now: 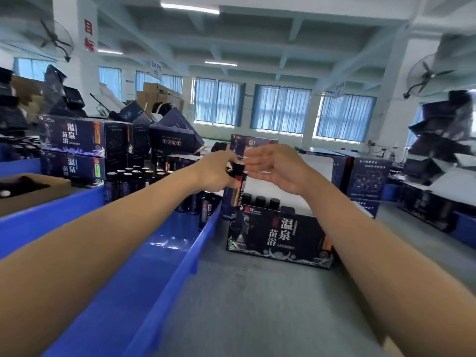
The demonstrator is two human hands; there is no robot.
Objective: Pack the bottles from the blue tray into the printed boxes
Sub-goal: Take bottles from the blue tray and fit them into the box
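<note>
My left hand (215,173) grips a dark bottle (233,194) with a black cap near its top, holding it upright above the left end of an open printed box (279,237). My right hand (277,168) hovers beside the cap with fingers stretched out, touching or nearly touching it. Three black bottle caps (260,200) stand inside the box. More dark bottles (131,177) stand in the blue tray (164,274) at the left, and a few (203,207) lean at its right wall.
Stacks of closed printed boxes (77,145) rise behind the tray. A brown carton (31,189) sits at the far left. More boxes (365,181) and piles stand at the right. Grey tabletop (270,305) lies in front of the open box.
</note>
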